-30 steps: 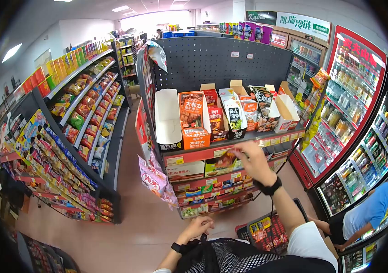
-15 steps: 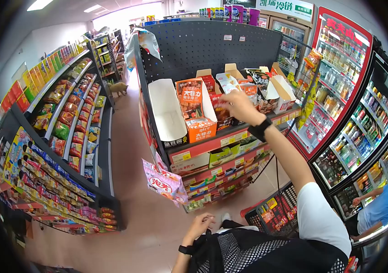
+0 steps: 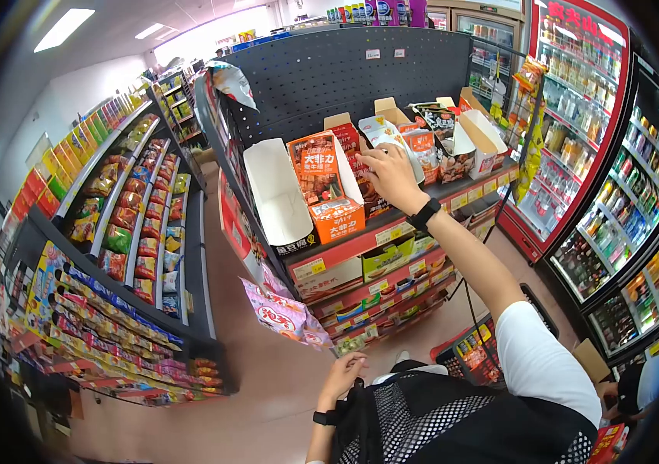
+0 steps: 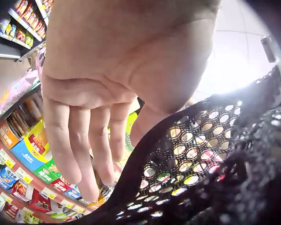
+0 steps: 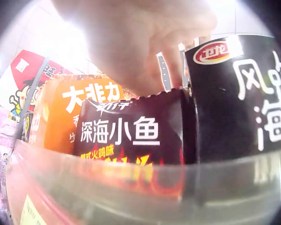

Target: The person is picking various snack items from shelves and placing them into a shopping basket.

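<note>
My right hand reaches over a red-and-black box of snack packets on the top shelf. In the right wrist view its fingers bend down behind the top edge of a black dried-fish packet; their tips are hidden, so I cannot tell whether they grip one. Left of it stands an orange snack box, and to its right a black seaweed box. My left hand hangs low by a black mesh bag, fingers loosely extended and holding nothing.
A white open box stands at the shelf's left end. Pink snack bags hang off the left corner. A shopping basket is below right, drink fridges beyond it. Chip racks line the left aisle.
My right hand has come up from in front of the shelf, carrying a reddish packet, to the red-and-black box. The packet no longer shows in the hand. The left hand stays low.
</note>
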### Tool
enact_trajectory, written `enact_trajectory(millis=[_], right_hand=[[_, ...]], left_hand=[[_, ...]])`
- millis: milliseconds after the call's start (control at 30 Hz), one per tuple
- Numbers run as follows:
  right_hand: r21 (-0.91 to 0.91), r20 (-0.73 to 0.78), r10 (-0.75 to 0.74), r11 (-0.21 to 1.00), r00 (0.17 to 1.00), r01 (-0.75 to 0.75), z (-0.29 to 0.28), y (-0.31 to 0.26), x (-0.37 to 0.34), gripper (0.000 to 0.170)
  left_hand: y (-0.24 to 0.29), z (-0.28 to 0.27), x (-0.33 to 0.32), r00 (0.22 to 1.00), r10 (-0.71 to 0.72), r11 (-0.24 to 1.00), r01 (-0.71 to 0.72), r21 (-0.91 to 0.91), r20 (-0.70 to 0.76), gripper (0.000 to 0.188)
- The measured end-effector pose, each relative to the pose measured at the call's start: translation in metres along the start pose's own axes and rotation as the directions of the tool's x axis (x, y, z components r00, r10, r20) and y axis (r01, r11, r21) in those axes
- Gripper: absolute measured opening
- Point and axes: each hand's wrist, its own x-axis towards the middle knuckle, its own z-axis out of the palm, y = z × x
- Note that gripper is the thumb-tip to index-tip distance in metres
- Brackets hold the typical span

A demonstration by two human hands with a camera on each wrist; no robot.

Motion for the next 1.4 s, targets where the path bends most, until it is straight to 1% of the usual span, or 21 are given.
enact_trajectory(millis=[67,133,267,333,467,500,567,633,733,767,800,833,867,933,1000,1033,1133,1200,1233,1333,1400], right_hand=[[-0.114,-0.022,-0.065,0.992,0.998,0.062,0.001,-0.001,-0.008,0.041],[-0.079,-0.006,0.014,0.997,1.000,-0.015,-0.010,-0.007,-0.018,0.054],[0.008,-0.196,0.105,0.994,0.975,-0.106,-0.049,-0.015,-0.066,0.048],[0.003,-0.178,0.218,0.975,0.960,-0.221,-0.066,-0.006,-0.111,0.043],[-0.135,0.154,0.499,0.866,0.853,-0.482,-0.047,0.045,-0.303,0.017],[-0.326,0.383,0.448,0.884,0.808,-0.336,-0.031,0.072,-0.398,0.023],[-0.308,0.700,0.481,0.870,0.527,-0.385,-0.043,0.058,-0.497,0.021],[-0.460,0.680,0.686,0.674,0.259,-0.578,-0.052,0.000,-0.552,0.022],[-0.610,0.689,0.698,0.416,-0.193,-0.675,-0.057,-0.021,-0.635,0.026],[-0.610,0.690,0.697,0.413,-0.196,-0.676,-0.063,-0.015,-0.663,0.026],[-0.408,0.913,0.388,0.841,-0.127,-0.356,-0.062,-0.015,-0.695,0.025],[-0.011,0.979,0.017,1.000,-0.201,0.027,-0.060,-0.011,-0.745,0.024],[-0.194,0.981,0.172,0.901,-0.091,-0.388,-0.035,0.014,-0.859,0.026],[-0.681,0.672,0.676,0.401,-0.304,-0.613,-0.033,-0.017,-0.831,0.036],[-0.656,0.645,0.722,0.357,-0.249,-0.665,-0.024,-0.011,-0.816,0.035],[-0.537,0.762,0.640,0.535,-0.102,-0.652,-0.045,0.000,-0.767,0.025],[-0.335,0.648,0.741,0.484,0.175,-0.809,-0.038,0.030,-0.760,0.027],[-0.281,0.576,0.817,0.158,-0.035,-0.947,-0.070,0.047,-0.689,0.027],[-0.263,0.529,0.849,0.180,0.014,-0.948,-0.067,0.051,-0.710,0.025],[-0.169,0.538,0.800,-0.205,-0.265,-0.964,-0.099,0.061,-0.706,0.021],[-0.213,0.489,0.844,-0.128,-0.220,-0.969,-0.109,0.065,-0.725,0.020]], left_hand=[[-0.003,0.000,0.003,1.000,-0.006,1.000,0.006,-0.023,0.009,0.024],[-0.004,0.006,0.002,1.000,0.011,1.000,-0.010,-0.020,0.020,0.023],[-0.026,0.009,-0.004,0.995,0.016,0.999,-0.019,0.036,0.094,0.026],[-0.031,0.010,-0.009,0.996,0.003,1.000,-0.004,0.014,0.084,0.026],[-0.050,0.011,-0.014,0.997,-0.042,0.999,0.042,-0.005,0.063,0.027],[-0.054,0.010,-0.015,0.998,-0.039,0.999,0.040,-0.015,0.058,0.027],[-0.061,0.013,-0.018,0.991,-0.122,0.991,0.125,-0.055,0.058,0.026],[-0.075,0.012,-0.019,0.988,-0.127,0.991,0.130,-0.033,0.082,0.026],[-0.088,0.026,-0.009,0.985,-0.101,0.988,0.084,0.127,0.137,0.025],[-0.087,0.035,-0.005,0.982,-0.074,0.965,0.027,0.262,0.173,0.025],[-0.078,0.035,-0.002,0.980,-0.081,0.959,0.026,0.283,0.183,0.025],[-0.064,0.037,0.001,0.981,-0.044,0.941,-0.023,0.337,0.189,0.025],[-0.054,0.041,0.005,0.980,-0.007,0.918,-0.072,0.389,0.199,0.025],[-0.060,0.046,0.020,0.974,-0.049,0.942,-0.028,0.334,0.221,0.028],[-0.053,0.055,0.034,0.957,-0.107,0.956,0.024,0.291,0.271,0.031],[-0.039,0.062,0.043,0.960,-0.121,0.950,0.039,0.310,0.251,0.031],[-0.009,0.103,0.072,0.944,-0.176,0.921,0.058,0.385,0.279,0.028],[-0.015,0.129,0.103,0.917,-0.129,0.918,-0.034,0.396,0.378,0.027],[-0.007,0.141,0.114,0.867,-0.222,0.866,-0.034,0.499,0.445,0.025],[0.026,0.188,0.135,0.795,-0.287,0.835,-0.066,0.546,0.535,0.026],[0.039,0.214,0.147,0.778,-0.322,0.815,-0.062,0.576,0.540,0.024]])
